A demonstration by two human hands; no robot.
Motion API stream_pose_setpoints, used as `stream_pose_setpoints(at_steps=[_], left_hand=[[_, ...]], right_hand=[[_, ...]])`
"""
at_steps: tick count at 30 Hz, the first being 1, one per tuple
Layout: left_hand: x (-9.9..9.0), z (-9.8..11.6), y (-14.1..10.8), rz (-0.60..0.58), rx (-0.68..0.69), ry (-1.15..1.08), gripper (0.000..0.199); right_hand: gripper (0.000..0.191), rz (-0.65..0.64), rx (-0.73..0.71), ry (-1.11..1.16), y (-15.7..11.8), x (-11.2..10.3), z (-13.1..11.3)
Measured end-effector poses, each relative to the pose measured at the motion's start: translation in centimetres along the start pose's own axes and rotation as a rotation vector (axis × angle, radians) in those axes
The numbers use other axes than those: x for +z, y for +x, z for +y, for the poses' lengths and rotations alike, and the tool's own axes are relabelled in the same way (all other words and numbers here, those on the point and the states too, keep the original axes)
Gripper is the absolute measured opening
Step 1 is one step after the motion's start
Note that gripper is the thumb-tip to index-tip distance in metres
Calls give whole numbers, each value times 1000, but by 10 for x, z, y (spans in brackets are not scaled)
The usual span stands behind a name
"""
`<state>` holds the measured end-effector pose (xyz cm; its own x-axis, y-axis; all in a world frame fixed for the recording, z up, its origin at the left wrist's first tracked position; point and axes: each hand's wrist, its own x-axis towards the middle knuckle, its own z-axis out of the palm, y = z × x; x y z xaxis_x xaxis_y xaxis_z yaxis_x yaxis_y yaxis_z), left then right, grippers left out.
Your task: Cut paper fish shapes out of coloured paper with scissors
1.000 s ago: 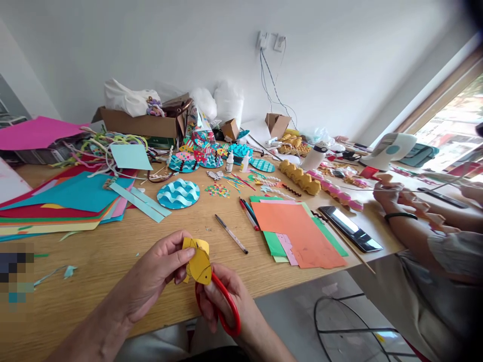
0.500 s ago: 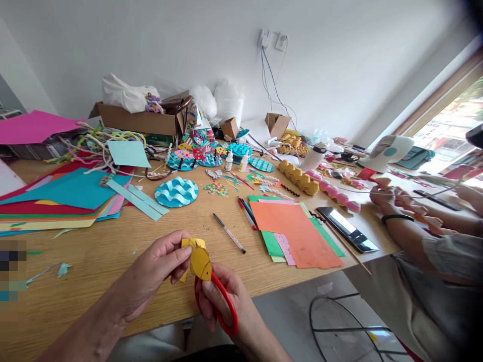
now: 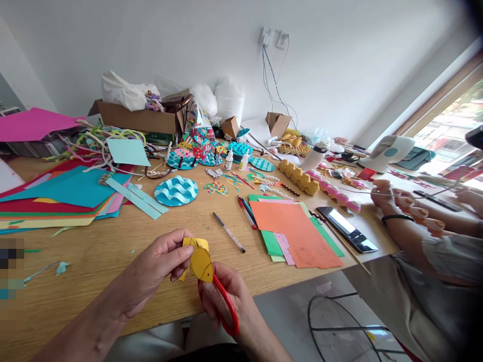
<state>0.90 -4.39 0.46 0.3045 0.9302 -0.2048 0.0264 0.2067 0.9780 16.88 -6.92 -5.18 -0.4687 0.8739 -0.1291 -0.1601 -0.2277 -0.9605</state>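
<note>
- The left hand is pinching a small yellow paper shape between thumb and fingertips, holding it up just above the near edge of the wooden table.
- The right hand is gripping red-handled scissors, fingers closed through the loop; the blades are hidden behind the paper, so how far they are parted cannot be told.
- The yellow piece is looking light and thin, probably card or craft paper: it is bending easily, creasing if squeezed, and tearing at narrow parts.
- A hold on its left edge, away from the cutting line, is seeming the safest place, with a gentle pinch rather than a squeeze.
- Beyond the hands, a pen is lying on the table, with an orange sheet on a small paper stack to its right.
- Farther left, a blue wavy disc is sitting beside a spread of coloured sheets.
- At the right, another person's hand is working near a dark phone.
</note>
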Motion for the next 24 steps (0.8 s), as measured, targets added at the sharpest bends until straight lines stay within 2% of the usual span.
stream_pose_setpoints(at_steps=[5, 11, 18, 24], left_hand=[[-1, -3, 1, 6, -12, -23, 19], [0, -3, 0, -4, -9, 0, 19], [-4, -3, 0, -47, -15, 31, 20], [-4, -4, 1, -73, -30, 16, 21]], right_hand=[[51, 29, 9, -21, -1, 1, -2], [51, -42, -25, 4, -1, -3, -1], [53, -44, 24, -4, -3, -5, -6], [49, -43, 3, -26, -3, -5, -5]])
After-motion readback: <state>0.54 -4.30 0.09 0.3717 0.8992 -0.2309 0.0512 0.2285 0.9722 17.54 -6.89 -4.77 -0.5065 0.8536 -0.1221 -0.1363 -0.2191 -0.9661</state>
